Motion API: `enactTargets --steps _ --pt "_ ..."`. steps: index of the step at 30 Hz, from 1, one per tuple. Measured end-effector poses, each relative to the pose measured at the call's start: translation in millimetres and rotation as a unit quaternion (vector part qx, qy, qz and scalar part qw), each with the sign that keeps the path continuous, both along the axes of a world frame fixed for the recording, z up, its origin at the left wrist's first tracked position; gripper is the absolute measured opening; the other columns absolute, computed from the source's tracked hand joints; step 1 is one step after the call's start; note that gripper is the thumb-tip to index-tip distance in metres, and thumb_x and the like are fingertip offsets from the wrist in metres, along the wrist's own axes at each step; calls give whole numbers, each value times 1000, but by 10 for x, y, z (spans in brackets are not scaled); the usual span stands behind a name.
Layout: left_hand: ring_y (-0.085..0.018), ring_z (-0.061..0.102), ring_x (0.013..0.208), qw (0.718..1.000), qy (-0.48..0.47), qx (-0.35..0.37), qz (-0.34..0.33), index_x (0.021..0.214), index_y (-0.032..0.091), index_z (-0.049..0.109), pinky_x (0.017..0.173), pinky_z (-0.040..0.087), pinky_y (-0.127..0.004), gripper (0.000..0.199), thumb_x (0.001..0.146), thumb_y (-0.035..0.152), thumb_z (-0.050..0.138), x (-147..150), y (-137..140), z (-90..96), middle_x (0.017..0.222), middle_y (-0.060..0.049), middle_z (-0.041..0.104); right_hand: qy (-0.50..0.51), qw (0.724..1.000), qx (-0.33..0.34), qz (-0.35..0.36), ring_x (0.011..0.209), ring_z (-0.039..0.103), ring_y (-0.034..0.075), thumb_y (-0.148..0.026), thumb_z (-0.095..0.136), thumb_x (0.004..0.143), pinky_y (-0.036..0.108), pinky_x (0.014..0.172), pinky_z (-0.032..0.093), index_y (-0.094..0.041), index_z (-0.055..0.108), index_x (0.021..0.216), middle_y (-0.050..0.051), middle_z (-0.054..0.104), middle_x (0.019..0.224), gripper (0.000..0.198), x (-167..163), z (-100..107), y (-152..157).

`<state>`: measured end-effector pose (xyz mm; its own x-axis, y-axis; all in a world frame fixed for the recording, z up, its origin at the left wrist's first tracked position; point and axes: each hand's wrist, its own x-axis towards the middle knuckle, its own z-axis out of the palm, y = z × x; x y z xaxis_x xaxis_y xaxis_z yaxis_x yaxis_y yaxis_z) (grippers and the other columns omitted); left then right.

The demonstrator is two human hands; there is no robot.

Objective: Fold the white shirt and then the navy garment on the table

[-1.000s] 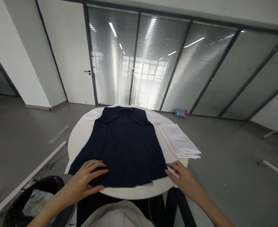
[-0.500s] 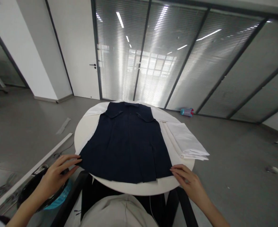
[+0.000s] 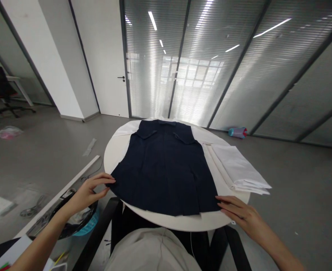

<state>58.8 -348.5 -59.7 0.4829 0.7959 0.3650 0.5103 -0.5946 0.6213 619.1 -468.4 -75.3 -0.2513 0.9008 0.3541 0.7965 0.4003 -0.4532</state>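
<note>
A dark navy jacket [image 3: 166,169] lies spread flat on a round white table [image 3: 183,224], collar at the far side and hem towards me. Two flap-like folds show near its shoulders. My left hand [image 3: 91,192] pinches the hem's left corner between thumb and fingers, just past the table's edge. At the opposite corner, my right hand [image 3: 243,214] has its fingertips closed on the hem, the thumb partly hidden. Close to the jacket's right side rests a folded white cloth [image 3: 236,165], overhanging the table's right edge.
Black chair armrests [image 3: 98,229] flank my lap below the table. A blue basket [image 3: 90,225] with a black liner stands on the floor at left, beside a long white strip [image 3: 61,192] and cables. Glass partitions and a white door [image 3: 105,60] stand behind.
My view has turned a little left, so the table and jacket appear farther right. Both hands stay at the hem corners, and the jacket lies as before.
</note>
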Motion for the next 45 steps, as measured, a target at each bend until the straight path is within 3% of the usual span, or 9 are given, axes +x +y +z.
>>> enactTargets --steps 7,13,17,20,22,31,40,45 --pt "-20 65 106 998 -42 -44 -23 109 27 74 93 54 -28 23 91 31 61 -51 0 -70 110 -7 67 30 997 49 -42 102 71 24 -41 56 95 40 90 60 -30 76 98 6 74 111 22 -84 -61 -31" --pt "-19 68 88 995 -88 -18 41 95 23 76 76 57 -26 24 89 42 64 -22 40 -107 95 -7 69 144 972 103 -153 95 73 21 -35 55 96 33 86 61 -24 68 101 8 75 106 17 -241 4 -33" --pt "-18 67 82 994 -82 14 75 89 21 75 74 56 -26 27 86 46 66 45 91 -120 88 -6 68 196 956 149 -161 98 72 20 -28 60 92 34 91 60 -22 63 110 8 74 109 19 -313 -50 -46" --pt "-18 66 80 995 -40 25 83 84 20 73 74 54 -26 24 81 43 68 65 124 -140 86 -5 67 154 963 172 -142 106 69 21 -22 64 87 39 97 57 -22 62 117 8 70 115 30 -371 -88 -59" --pt "-18 64 78 995 -32 26 91 81 19 72 72 53 -26 20 80 39 68 61 128 -131 83 -5 66 107 966 190 -137 106 67 21 -17 61 86 39 96 55 -23 65 111 7 69 114 26 -414 -87 -60" --pt "-15 57 69 978 -136 -23 159 78 17 69 64 50 -24 17 71 33 67 -33 98 -92 74 -2 60 17 953 234 -191 91 67 18 -11 51 90 32 82 56 -22 71 92 5 66 99 23 -401 -118 -149" --pt "-17 58 73 991 -71 -36 106 80 17 71 68 49 -27 16 77 30 62 -30 37 -195 79 -5 62 -9 957 223 -184 88 66 17 -15 52 93 31 82 55 -21 72 97 6 62 100 22 -302 -209 -223" --pt "-17 57 70 986 -96 -24 131 76 18 70 66 48 -27 15 75 31 62 -53 47 -226 76 -3 62 -2 953 230 -195 86 66 17 -17 54 92 30 77 54 -21 72 95 5 63 97 19 -246 -230 -246"
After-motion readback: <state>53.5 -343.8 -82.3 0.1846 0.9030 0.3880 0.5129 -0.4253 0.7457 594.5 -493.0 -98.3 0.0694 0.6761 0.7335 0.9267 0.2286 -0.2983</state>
